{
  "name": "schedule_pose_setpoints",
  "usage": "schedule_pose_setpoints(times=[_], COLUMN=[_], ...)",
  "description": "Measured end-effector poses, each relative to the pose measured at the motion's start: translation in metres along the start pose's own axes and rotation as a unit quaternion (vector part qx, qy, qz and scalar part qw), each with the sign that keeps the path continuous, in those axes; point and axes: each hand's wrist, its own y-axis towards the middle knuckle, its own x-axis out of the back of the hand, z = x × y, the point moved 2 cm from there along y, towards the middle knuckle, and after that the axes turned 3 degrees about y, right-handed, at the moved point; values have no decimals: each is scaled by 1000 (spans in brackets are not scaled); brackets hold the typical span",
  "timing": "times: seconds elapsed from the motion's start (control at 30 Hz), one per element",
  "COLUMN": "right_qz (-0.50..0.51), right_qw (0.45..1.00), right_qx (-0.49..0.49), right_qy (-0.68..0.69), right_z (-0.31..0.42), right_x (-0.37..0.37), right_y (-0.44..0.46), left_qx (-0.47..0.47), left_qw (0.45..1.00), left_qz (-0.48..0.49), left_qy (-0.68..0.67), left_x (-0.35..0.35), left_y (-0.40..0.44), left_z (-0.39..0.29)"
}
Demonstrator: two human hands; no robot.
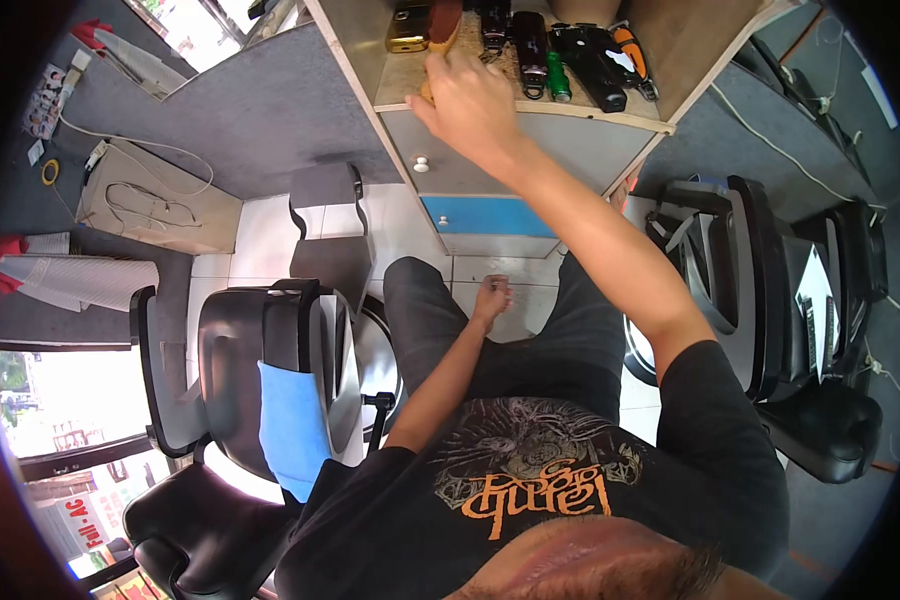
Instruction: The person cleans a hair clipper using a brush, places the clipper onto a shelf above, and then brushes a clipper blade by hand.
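Note:
My right hand (473,105) reaches up to the front edge of the cabinet shelf (395,92). Its fingers are closed round the light wooden handle of a brush (444,28) with a brown head. A gold-coloured clipper (408,28) lies just left of the brush. To the right are a dark hair clipper (532,55), a small green bottle (558,78), a black device (592,65) and an orange-and-black tool (630,48). Between my knees hangs my left hand (492,300), its fingers curled in; whether they hold anything small cannot be made out.
Below the shelf are a grey drawer (500,150) and a blue drawer (500,216) with white knobs. Black barber chairs stand at left (235,345) and right (750,290). A blue towel (295,430) hangs over the left one. A loose white cable (770,150) runs along the right wall.

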Motion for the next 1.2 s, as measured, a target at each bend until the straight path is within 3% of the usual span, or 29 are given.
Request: schedule_pose_setpoints(times=[0.23, 0.33, 0.63, 0.73, 0.87, 0.93, 1.0, 1.07, 1.2], right_qz=[100, 98, 55, 72, -38, -91, -70, -37, -65], right_qw=[993, 992, 990, 979, 969, 949, 915, 862, 786], right_qx=[-67, -71, -128, -147, -144, -135, -192, -276, -257], right_qy=[9, 22, 30, 119, 197, 270, 348, 423, 558], right_z=[-3, -8, -30, -39, -46, -46, -45, -41, -20], right_x=[20, 31, 21, 19, 26, 46, 74, 106, 116], right_y=[10, 15, 16, 17, 20, 12, -8, -37, -144], left_qx=[0, 9, 12, 10, -4, -78, -172, -282, -443], left_qw=[1000, 1000, 1000, 1000, 1000, 997, 984, 956, 877], left_qz=[11, 18, 12, 11, 5, -24, -53, -84, -183], left_qy=[-6, -6, 9, 17, 17, 11, 12, 17, 22], left_x=[-5, -8, -2, -2, -1, -3, -2, -5, 17], left_y=[1, 2, 0, 0, -1, -1, -8, -42, -118], left_z=[-1, -2, -2, 0, 0, -2, -14, -55, -183])
